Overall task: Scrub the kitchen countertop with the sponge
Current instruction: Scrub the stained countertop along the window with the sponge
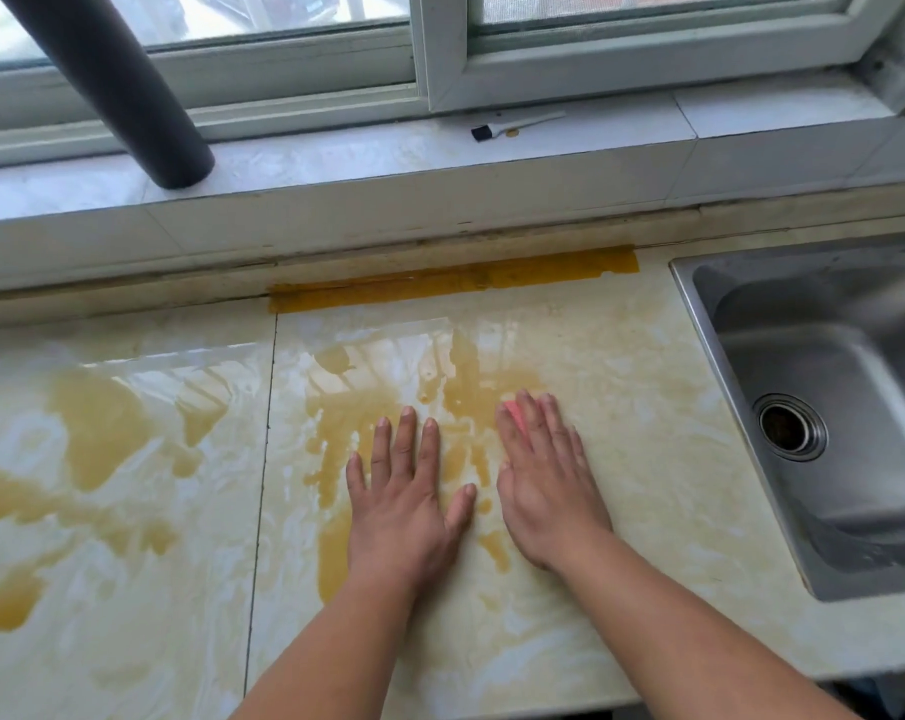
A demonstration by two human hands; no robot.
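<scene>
The right hand (546, 475) lies flat with straight fingers pressing a pink sponge (513, 412), which peeks out under the fingertips on the desk (647, 459). Just beside it the left hand (406, 498) rests flat and spread on the wet surface. A steel sink (829, 356) sits to the right. Yellow tape (455, 283) runs along the back edge; a small brush (515, 124) and a dark pipe (107, 85) stand on the windowsill (336, 158). No writing is readable.

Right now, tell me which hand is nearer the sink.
Right. The right hand presses the sponge nearer the sink; the left hand lies flat beyond it.
</scene>
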